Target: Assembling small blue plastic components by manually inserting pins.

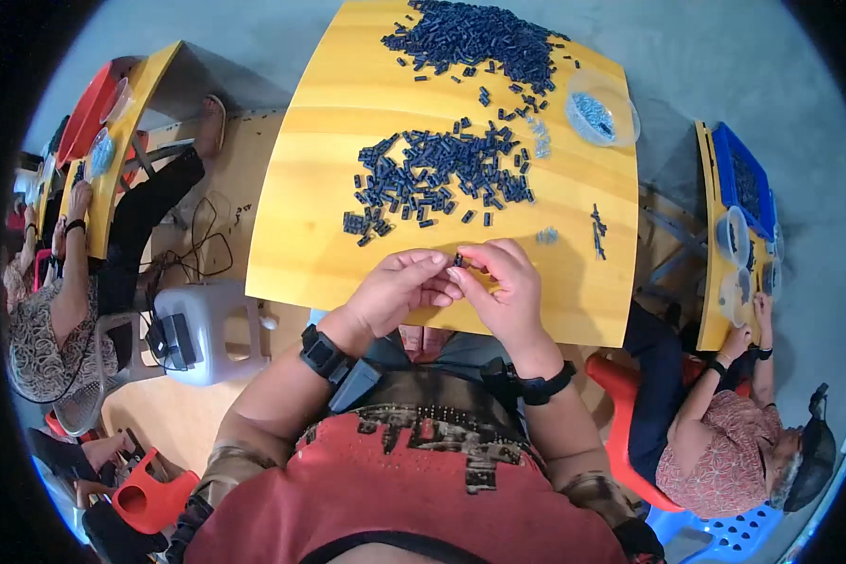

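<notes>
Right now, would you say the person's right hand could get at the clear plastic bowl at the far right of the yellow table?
Probably yes, with a stretch. The right hand is pinching a small dark part together with the left hand near the table's front edge. Between it and the clear bowl lies mostly bare yellow table, only loose parts.

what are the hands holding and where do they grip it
A small dark plastic part, pinched at its ends between the fingers of the left hand and right hand.

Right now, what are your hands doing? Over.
Left hand and right hand together pinch one small dark part. Loose pile of dark parts beyond on yellow table. Nothing between.
</notes>
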The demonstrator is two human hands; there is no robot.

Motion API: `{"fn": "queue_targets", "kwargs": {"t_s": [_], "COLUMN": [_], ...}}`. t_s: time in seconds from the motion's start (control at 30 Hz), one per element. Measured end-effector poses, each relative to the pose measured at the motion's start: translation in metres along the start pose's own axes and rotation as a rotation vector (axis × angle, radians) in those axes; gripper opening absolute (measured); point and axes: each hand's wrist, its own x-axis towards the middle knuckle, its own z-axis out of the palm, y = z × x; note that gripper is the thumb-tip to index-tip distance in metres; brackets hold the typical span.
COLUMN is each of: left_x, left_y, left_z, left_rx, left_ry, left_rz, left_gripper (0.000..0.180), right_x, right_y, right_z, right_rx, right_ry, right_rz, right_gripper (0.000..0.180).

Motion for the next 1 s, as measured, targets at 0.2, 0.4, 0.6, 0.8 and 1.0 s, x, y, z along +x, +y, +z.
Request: {"fn": "queue_targets", "kwargs": {"t_s": [0.2, 0.4, 0.6, 0.8, 1.0], "left_x": [0.002, 0.001, -0.001, -0.001, -0.001], "left_y": [-0.014, -0.02, -0.022, -0.021, -0.021], "left_z": [0.004, 0.007, 0.006, 0.002, 0.009], "left_rx": [0.004, -0.011, 0.12, -0.008, -0.022], "left_ry": [0.026, 0.032, 0.072, 0.012, 0.04], "left_rz": [0.082, 0.05, 0.075, 0.036, 0.058], "left_gripper": [0.021, 0.017, 0.018, 0.019, 0.02], "right_x": [-0.01, -0.014, -0.018, -0.02, -0.019], "right_y": [0.0, -0.005, -0.003, -0.002, -0.003], "right_z": [-0.002, -0.007, -0.009, -0.007, -0.007], "right_rx": [-0.001, -0.008, -0.042, -0.023, -0.044], "right_ry": [-0.008, -0.059, -0.085, -0.028, -0.029], "right_rz": [-0.033, -0.006, -0.019, -0.019, -0.03], "right_gripper": [0.024, 0.025, 0.023, 0.022, 0.023]}}
